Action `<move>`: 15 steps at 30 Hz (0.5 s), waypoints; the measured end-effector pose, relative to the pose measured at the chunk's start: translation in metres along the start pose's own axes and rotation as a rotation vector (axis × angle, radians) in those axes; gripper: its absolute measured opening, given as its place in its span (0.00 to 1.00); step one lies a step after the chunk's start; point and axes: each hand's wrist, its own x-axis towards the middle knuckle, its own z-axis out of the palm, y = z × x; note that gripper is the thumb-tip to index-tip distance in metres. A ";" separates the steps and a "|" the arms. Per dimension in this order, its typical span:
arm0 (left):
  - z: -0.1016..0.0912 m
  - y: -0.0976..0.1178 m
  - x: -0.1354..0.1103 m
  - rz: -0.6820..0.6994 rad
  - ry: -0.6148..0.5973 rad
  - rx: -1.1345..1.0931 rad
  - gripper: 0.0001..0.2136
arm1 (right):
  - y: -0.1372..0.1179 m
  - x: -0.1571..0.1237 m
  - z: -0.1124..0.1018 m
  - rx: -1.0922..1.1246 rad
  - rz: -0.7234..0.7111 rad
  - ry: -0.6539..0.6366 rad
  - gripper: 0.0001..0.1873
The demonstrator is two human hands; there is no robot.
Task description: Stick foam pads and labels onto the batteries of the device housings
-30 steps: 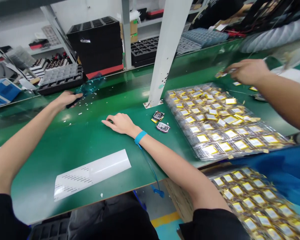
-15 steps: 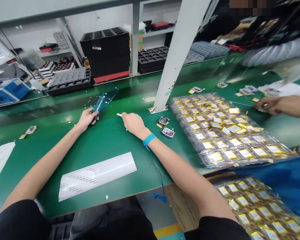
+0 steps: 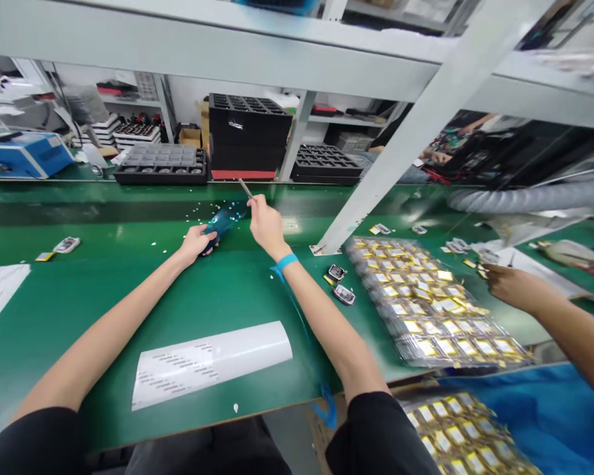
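Note:
My left hand [image 3: 194, 243] is closed on one end of a curled, see-through blue film [image 3: 222, 221], which is held over the green bench. Small pale dots show on and around its far end. To the right of the film, my right hand [image 3: 267, 227] grips a slim grey tool [image 3: 246, 189] whose free end points up and away; whether it is tweezers I cannot tell. A blue wrist strap [image 3: 286, 262] with a cord circles my right wrist. Nearer me lies a white printed sheet [image 3: 247, 349], slightly curved.
Two small opened devices [image 3: 344, 294] lie right of my hands, beside stacked clear trays [image 3: 410, 356] of yellow-edged battery cells. A slanted white post [image 3: 391, 165] stands behind. A co-worker's hand [image 3: 509, 285] is at the right. Black trays [image 3: 247, 142] stand at the back.
The view has tilted up and shifted. My right hand has turned, and its tool now points upward beside the film. My left hand keeps hold of the film.

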 end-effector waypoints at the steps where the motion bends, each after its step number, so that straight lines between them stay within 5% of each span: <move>1: 0.000 -0.001 0.002 -0.006 0.002 -0.003 0.17 | -0.004 0.006 0.008 0.002 0.027 -0.017 0.20; 7: -0.002 -0.006 0.008 -0.018 -0.015 -0.032 0.17 | -0.003 0.015 0.044 0.042 0.061 0.030 0.18; 15: -0.002 -0.012 0.007 -0.013 -0.037 -0.136 0.15 | 0.003 0.014 0.059 0.009 0.041 0.095 0.15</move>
